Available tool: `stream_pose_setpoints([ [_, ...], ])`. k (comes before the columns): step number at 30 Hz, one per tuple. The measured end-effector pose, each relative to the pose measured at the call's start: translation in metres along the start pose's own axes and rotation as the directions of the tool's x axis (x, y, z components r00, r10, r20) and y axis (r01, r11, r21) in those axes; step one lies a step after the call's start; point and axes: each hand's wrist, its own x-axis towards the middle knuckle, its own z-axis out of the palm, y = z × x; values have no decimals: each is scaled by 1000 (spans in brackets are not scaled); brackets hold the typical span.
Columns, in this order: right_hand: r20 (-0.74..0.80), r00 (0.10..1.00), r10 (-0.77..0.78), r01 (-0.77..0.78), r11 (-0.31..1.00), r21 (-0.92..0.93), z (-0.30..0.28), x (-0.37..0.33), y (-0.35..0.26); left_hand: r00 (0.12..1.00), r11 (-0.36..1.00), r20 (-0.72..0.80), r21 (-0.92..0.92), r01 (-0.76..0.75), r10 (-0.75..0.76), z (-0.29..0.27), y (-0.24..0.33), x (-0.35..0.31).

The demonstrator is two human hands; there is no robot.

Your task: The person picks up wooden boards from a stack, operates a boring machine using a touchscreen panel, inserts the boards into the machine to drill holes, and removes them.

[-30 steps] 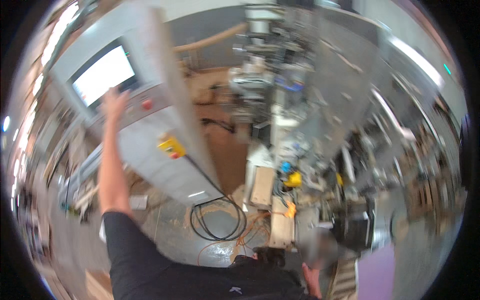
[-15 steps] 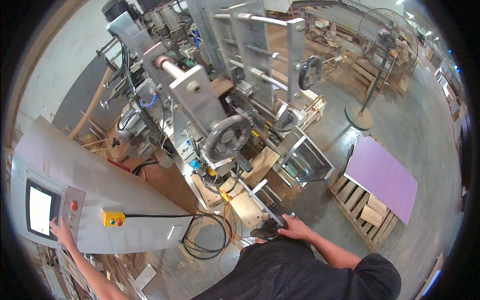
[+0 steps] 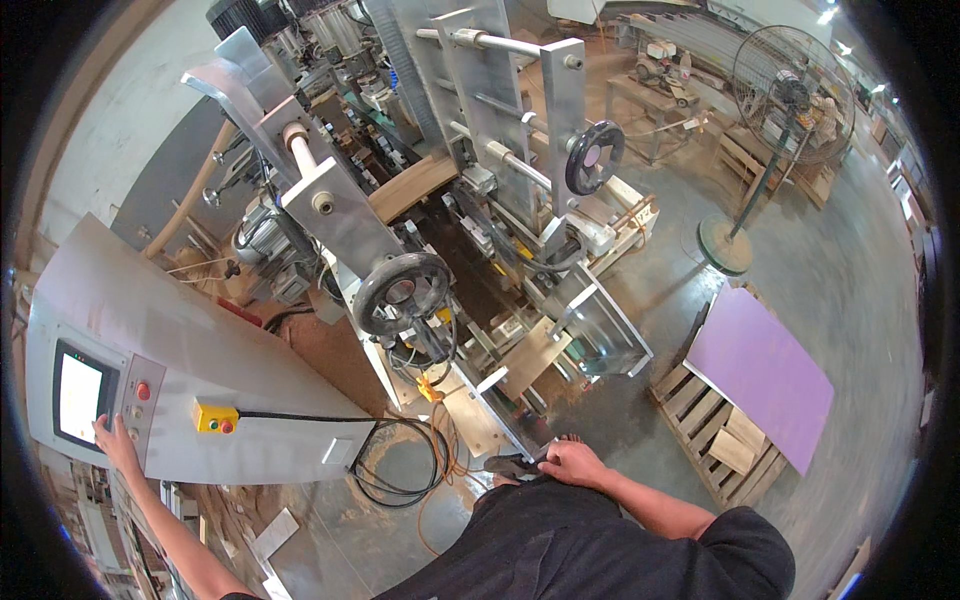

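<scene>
At the far left, my left hand (image 3: 118,446) reaches to the lower right edge of a lit touchscreen (image 3: 80,398) in a grey control cabinet (image 3: 290,400). Its fingers are stretched out and hold nothing. My right hand (image 3: 572,464) is low in front of my body, at the near end of a metal rail (image 3: 512,425) on the machine. Its fingers are curled in; whatever lies inside them is hidden. Beyond stands the machine, with a black handwheel (image 3: 402,292) on its left upright and another handwheel (image 3: 594,158) on the right one. A wooden board (image 3: 415,187) lies across between the uprights.
A yellow button box (image 3: 215,418) sits on the cabinet, its black cable (image 3: 390,490) coiled on the floor. To the right, a purple panel (image 3: 765,365) and small wood pieces rest on a pallet (image 3: 690,425). A standing fan (image 3: 790,95) is farther back.
The view has shifted, so the machine shows more to the left. My right hand's fingers have curled in from a more stretched pose. My left hand stays at the touchscreen's edge.
</scene>
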Motion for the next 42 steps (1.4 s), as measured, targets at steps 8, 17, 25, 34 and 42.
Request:
stream_pose_setpoints([
  [8, -51, 998, -48, 45, 997, -65, 7, 5, 6, 987, 985, 54, 98, 143, -148, -27, 8, -8],
  [17, -35, 998, -57, 54, 994, -94, 11, 7, 9, 998, 997, -19, 46, 65, -64, -37, 7, -20],
  [25, -22, 1000, 13, -15, 994, -109, 4, 5, 0, 990, 987, -13, 66, 144, -143, -35, 27, -31],
  [34, -19, 999, 44, -46, 993, -104, 1, 5, -4, 994, 989, -2, 106, 106, -106, -31, 22, -22],
  [42, 8, 995, 100, -99, 987, -123, 5, 9, -7, 993, 995, -99, 79, 67, -59, -23, -21, -15],
])
